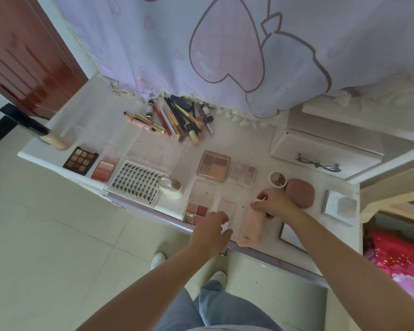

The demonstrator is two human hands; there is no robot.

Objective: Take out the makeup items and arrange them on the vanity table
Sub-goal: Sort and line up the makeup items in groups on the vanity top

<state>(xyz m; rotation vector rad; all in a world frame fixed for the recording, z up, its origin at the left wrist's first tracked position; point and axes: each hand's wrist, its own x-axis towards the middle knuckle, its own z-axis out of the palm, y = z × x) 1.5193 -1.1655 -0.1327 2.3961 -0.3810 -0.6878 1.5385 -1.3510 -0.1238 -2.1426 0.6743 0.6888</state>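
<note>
Head view, looking down on the white vanity table (pixel 227 142); the right hand (pixel 276 203) is at the mouth of the soft pale-pink makeup pouch (pixel 251 224) lying at the table's front edge, its fingers pinching a thin pale stick-like item (pixel 261 200) (too small to name with confidence); the left hand (pixel 212 229) hovers just beside the pouch with fingers loosely curled, and I cannot tell whether they hold anything. The risk here, as I judge it, is the pouch itself; it lies right at the front edge, so a tug on the item with nothing steadying the fabric could drag it off onto the floor; the small clear-lidded blush palette (pixel 197 211) under the left wrist could also be nudged over the edge by a careless reach. The pouch looks limp and flattened, a pinkish tube of cloth, probably near empty; most items already lie out, with the fan of pencils and brushes (pixel 177 118) at the back, the dark brown eyeshadow palette (pixel 80 160) at the left, and the tray of false lashes (pixel 136 181) towards the front.
</note>
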